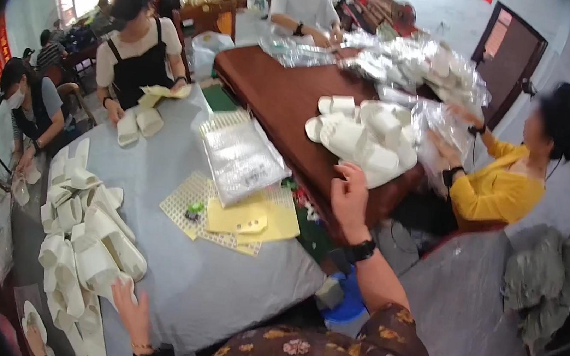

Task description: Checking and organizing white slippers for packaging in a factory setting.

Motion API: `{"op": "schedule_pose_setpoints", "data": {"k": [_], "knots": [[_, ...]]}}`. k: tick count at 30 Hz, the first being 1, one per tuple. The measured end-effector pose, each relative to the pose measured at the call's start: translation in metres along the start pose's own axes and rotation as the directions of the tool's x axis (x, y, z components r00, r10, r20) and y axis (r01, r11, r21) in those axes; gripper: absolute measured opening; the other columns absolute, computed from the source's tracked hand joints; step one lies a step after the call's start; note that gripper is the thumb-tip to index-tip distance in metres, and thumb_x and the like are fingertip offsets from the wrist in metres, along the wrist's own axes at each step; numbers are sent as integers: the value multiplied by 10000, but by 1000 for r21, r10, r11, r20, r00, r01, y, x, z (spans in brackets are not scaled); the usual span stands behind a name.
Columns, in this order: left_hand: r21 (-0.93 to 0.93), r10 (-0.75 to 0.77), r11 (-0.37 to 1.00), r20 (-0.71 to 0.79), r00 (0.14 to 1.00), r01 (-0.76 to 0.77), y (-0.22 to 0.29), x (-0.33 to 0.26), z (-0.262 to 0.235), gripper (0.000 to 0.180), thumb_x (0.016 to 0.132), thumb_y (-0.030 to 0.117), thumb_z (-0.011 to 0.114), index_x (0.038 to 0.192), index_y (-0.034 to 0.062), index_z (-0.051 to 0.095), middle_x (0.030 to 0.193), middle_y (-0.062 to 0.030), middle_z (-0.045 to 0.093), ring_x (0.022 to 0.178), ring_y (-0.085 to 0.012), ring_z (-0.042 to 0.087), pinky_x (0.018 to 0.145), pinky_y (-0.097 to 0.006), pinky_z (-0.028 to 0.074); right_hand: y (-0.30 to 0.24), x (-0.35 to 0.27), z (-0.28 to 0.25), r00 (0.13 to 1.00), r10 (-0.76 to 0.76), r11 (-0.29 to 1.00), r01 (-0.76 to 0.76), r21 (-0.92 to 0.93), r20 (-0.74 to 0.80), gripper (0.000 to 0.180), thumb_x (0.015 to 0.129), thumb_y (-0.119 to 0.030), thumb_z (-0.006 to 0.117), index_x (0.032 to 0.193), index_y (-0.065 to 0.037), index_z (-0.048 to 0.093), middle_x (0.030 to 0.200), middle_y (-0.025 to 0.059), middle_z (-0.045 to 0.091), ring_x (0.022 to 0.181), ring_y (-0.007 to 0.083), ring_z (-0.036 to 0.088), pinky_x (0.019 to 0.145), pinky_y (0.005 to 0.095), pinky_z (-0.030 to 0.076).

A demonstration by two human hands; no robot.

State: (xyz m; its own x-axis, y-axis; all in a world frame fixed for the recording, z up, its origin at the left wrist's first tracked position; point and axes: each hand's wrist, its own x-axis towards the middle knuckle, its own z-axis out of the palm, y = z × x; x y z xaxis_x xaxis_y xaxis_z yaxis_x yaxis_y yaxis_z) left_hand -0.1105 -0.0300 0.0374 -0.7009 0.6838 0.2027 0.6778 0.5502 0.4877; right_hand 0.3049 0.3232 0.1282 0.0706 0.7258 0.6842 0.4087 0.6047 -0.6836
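So slippers (92, 254) lie heaped lower left, likely for reach, your left grip (131, 309) wide beside them. Right grip (350, 201), centre: half-curled, contents unclear.

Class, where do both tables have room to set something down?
The grey table is bare between the white slippers on its left and the yellow sheets, down to its near edge. The brown table is bare left of its slipper pile. Crowded: the grey table's left side, and the brown table's far right, under plastic bags.
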Motion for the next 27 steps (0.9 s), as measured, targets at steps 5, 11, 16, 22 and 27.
{"op": "schedule_pose_setpoints", "data": {"k": [5,11,16,22,27], "knots": [[-115,-5,993,-23,1000,2,8,-44,41,483,792,152,725,1246,21,628,1448,-237,440,1391,-410,338,1145,-498,292,99,81,-63,1000,10,779,-25,-627,-27,399,702,-132,667,1075,-3,616,1072,227,608,1085,403,560,979,506,429],[-141,98,985,-38,994,-103,29,-54,24,400,815,180,726,1175,20,656,1398,-231,486,1336,-423,393,1122,-491,324,158,138,-39,952,305,666,-190,-721,31,468,740,-292,711,1119,-42,596,1092,244,647,1094,438,602,958,520,473],[-178,69,981,-51,996,-77,36,-64,20,380,817,194,734,1166,57,673,1374,-205,525,1315,-419,428,1107,-490,347,155,164,-21,946,321,725,-210,-656,51,508,769,-323,665,1160,0,628,1070,267,674,1063,425,634,930,494,491],[-271,64,961,31,997,-54,29,-66,41,358,831,202,729,1160,70,678,1367,-199,539,1320,-413,433,1102,-487,353,186,163,-24,964,263,625,-208,-752,-48,390,825,-298,621,1118,-48,685,1110,248,676,1053,423,627,925,484,480],[-259,70,963,-8,998,-69,35,-69,36,366,828,200,732,1166,71,678,1371,-187,539,1317,-399,439,1099,-472,363,184,155,-20,989,144,717,-132,-684,-40,236,886,-161,565,1011,-32,719,996,237,703,955,409,662,855,465,511]]}}
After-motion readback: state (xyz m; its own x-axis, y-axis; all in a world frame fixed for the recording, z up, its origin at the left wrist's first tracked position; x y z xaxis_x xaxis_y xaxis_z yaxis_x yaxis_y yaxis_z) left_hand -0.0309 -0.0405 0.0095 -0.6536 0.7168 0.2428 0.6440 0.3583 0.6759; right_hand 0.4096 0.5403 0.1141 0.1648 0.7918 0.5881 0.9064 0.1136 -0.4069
